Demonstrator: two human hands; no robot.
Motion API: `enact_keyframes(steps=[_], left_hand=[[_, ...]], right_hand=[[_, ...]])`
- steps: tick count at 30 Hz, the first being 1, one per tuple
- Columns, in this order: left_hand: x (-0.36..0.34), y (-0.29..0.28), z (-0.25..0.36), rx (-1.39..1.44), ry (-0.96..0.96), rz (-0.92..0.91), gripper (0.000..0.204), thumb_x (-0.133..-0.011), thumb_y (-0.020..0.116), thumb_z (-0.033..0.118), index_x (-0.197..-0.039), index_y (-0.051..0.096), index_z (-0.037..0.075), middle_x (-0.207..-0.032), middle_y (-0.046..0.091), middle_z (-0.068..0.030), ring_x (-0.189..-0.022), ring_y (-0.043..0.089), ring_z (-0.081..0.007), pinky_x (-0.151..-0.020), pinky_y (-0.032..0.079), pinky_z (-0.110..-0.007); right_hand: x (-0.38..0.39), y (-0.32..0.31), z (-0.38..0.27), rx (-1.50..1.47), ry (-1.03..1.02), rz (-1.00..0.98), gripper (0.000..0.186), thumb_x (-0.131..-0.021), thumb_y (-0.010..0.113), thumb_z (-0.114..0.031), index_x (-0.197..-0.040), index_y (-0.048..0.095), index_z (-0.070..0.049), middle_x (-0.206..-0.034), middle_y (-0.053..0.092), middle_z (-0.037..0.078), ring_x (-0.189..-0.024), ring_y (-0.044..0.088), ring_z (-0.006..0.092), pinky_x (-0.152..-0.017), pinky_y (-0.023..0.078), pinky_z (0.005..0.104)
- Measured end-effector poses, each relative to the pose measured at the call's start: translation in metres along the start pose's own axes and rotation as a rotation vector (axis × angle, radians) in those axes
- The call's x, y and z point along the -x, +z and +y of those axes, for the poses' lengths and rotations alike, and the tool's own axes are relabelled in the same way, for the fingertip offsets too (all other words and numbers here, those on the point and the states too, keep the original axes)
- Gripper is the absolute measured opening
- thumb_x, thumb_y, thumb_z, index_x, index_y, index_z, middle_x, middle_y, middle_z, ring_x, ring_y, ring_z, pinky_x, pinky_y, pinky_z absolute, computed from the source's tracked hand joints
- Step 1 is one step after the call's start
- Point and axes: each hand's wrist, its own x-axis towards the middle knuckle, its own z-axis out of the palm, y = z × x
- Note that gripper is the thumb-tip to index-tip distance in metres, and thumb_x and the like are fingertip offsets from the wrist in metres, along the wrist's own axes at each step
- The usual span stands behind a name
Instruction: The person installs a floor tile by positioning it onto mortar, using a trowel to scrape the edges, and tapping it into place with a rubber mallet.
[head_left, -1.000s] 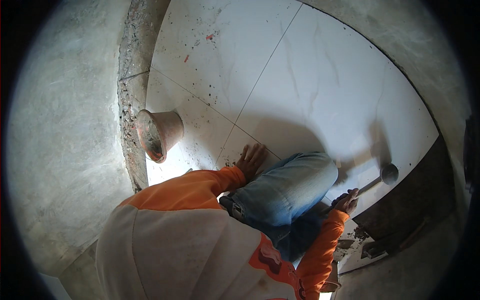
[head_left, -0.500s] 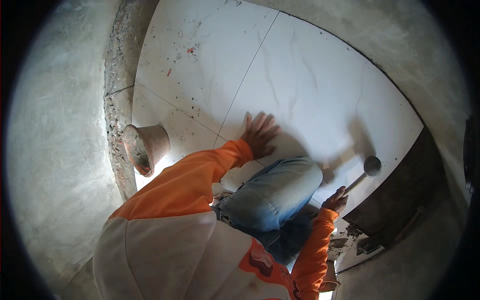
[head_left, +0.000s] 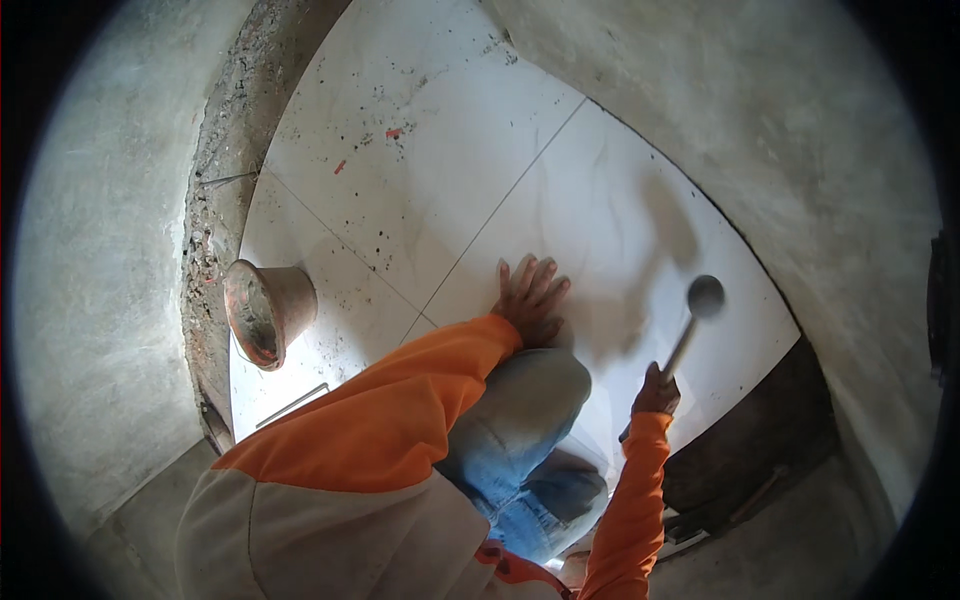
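Observation:
My left hand (head_left: 532, 300) rests with spread fingers on a large white veined floor tile (head_left: 600, 225), just beyond my bent knee. My right hand (head_left: 656, 390) is closed round the pale handle of a mallet (head_left: 682, 345). The mallet's dark round head (head_left: 706, 296) points away from me, over the right part of the tile, and looks slightly blurred. Its shadow falls on the tile beyond it; whether the head touches the tile I cannot tell.
A mortar-stained bucket (head_left: 292, 300) leans on its side at the left. A rough broken concrete edge (head_left: 215, 200) runs along the left wall. Red bits (head_left: 393, 133) and dark crumbs lie on the far tiles. A dark untiled patch (head_left: 760, 410) is at the right, beside a grey wall (head_left: 830, 180).
The view has shifted over the floor. My right hand has moved the mallet farther forward and a little left over the tile. My left hand stays spread on the tile.

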Motion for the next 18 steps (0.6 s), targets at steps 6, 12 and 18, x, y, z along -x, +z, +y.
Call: enact_keyframes(steps=[6, 12, 18], left_hand=[[-0.07, 0.008, -0.011, 0.075, 0.063, 0.041, 0.07, -0.079, 0.049, 0.051, -0.137, 0.034, 0.016, -0.147, 0.017, -0.013, -0.137, 0.005, -0.0353, -0.101, 0.004, -0.069], [-0.182, -0.019, -0.014, 0.095, -0.109, -0.007, 0.071, -0.083, 0.041, 0.053, -0.141, 0.026, 0.016, -0.15, 0.009, -0.0112, -0.138, -0.004, -0.0343, -0.102, -0.002, -0.067], [-0.183, -0.016, -0.017, 0.129, -0.121, -0.065, 0.073, -0.082, 0.041, 0.054, -0.143, 0.022, 0.018, -0.151, 0.006, -0.0106, -0.138, -0.004, -0.0343, -0.102, -0.001, -0.067]], right_hand=[[-0.021, 0.031, 0.037, -0.083, -0.155, 0.016, 0.033, -0.088, 0.057, -0.024, -0.065, 0.049, -0.003, -0.05, 0.043, 0.004, -0.048, 0.037, 0.0148, -0.046, 0.033, 0.0347], [-0.02, 0.017, 0.009, -0.014, -0.317, -0.004, 0.038, -0.086, 0.06, -0.024, -0.056, 0.047, -0.004, -0.049, 0.039, -0.002, -0.046, 0.037, 0.0125, -0.044, 0.03, 0.033], [-0.036, 0.021, 0.016, -0.149, -0.357, -0.018, 0.035, -0.087, 0.054, -0.011, -0.056, 0.039, -0.01, -0.05, 0.038, -0.002, -0.045, 0.037, 0.0116, -0.045, 0.032, 0.0315]])
